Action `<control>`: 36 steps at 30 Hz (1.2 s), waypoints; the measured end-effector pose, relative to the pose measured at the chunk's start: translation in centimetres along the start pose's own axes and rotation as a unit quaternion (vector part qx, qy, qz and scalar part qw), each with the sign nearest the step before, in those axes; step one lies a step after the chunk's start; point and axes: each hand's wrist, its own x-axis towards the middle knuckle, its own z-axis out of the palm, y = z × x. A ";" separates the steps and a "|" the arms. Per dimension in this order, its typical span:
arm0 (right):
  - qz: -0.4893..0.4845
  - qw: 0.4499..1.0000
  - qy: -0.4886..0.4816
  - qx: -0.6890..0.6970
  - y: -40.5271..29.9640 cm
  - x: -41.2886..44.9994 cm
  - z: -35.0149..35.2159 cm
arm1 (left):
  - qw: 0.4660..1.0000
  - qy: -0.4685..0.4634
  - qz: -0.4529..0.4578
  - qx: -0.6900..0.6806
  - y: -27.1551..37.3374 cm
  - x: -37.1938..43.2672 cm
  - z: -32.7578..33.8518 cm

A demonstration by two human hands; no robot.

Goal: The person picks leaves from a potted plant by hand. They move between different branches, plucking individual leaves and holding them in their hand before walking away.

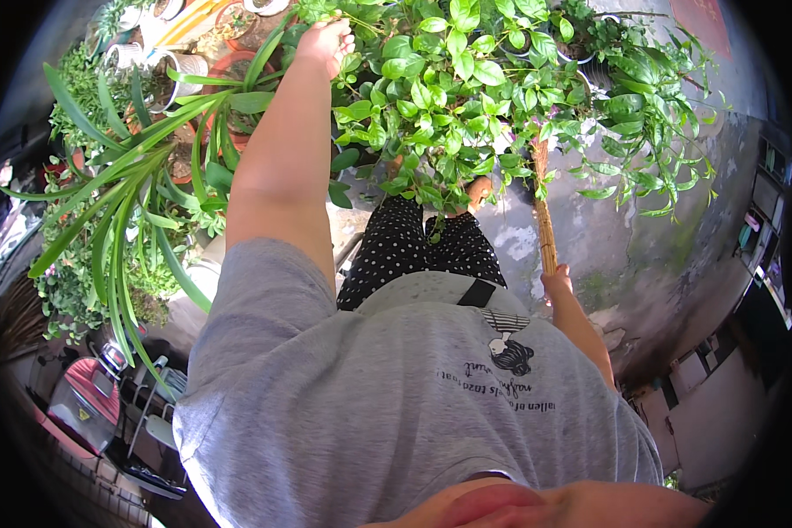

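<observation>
At the top, my left hand (325, 45) reaches out past the plants, its fingers curled round what looks like a thin green stem (364, 24). Leaves partly cover what lies beyond the fingertips. Low at my right side, my right hand (557, 282) grips the end of a straw-coloured bound stick (543, 218), perhaps a broom handle. Its far end disappears under foliage and small purple flowers. A bushy plant with bright green leaves (429, 99) fills the space before me and hangs over my legs. Left of my forearm spreads a long strap-leaved plant (138, 158).
Terracotta pots (237, 69) and a white pot (183, 74) stand at the upper left. More trailing foliage (633, 119) hangs at the right over stained concrete (607, 244). My foot (479, 191) shows beneath the leaves. A red-and-grey vehicle (86, 402) stands behind me at the lower left.
</observation>
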 end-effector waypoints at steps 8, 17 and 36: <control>0.001 1.000 -0.019 0.005 -1.2 -1.5 0.4 | 0.984 0.014 0.066 0.164 -0.1 -1.8 -0.6; -0.011 1.000 -0.011 0.003 -1.0 -0.6 0.6 | 0.998 -0.001 -0.052 -0.024 1.3 -3.9 -2.7; -0.009 0.999 -0.012 0.028 -0.2 0.5 2.2 | 0.674 -0.005 0.099 0.732 -0.1 0.6 5.3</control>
